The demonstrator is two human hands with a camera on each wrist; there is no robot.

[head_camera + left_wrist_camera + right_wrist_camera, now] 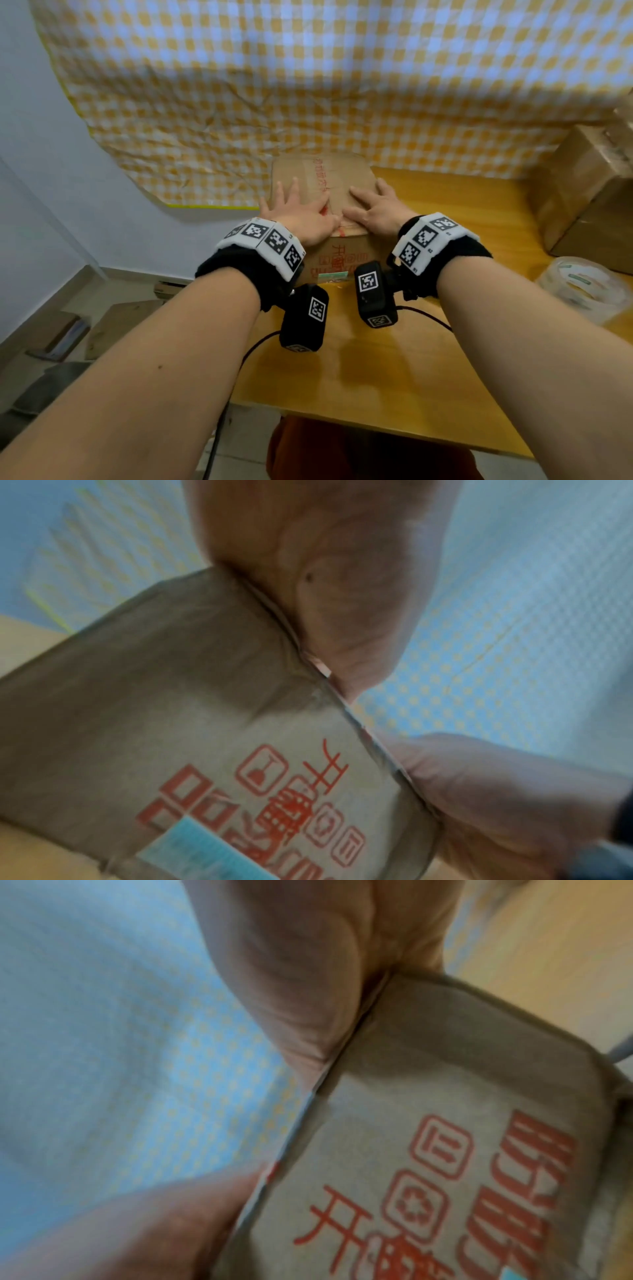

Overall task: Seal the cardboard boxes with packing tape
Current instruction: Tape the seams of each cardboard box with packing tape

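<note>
Both hands lie flat with fingers spread on top of the red-printed cardboard box (322, 192) at the centre of the frame, left hand (301, 216) and right hand (376, 209) pressing along its top seam. It looks already taped, being smoothed. The packing tape roll (582, 287) sits idle on the desk (394, 370) at lower right; more cardboard boxes (582, 192) wait at right.

Bare forearms wear black wristbands (236, 265) topped with white marker tiles (270, 240); black camera boxes (303, 317) hang beneath, trailing black cables (424, 313).
</note>
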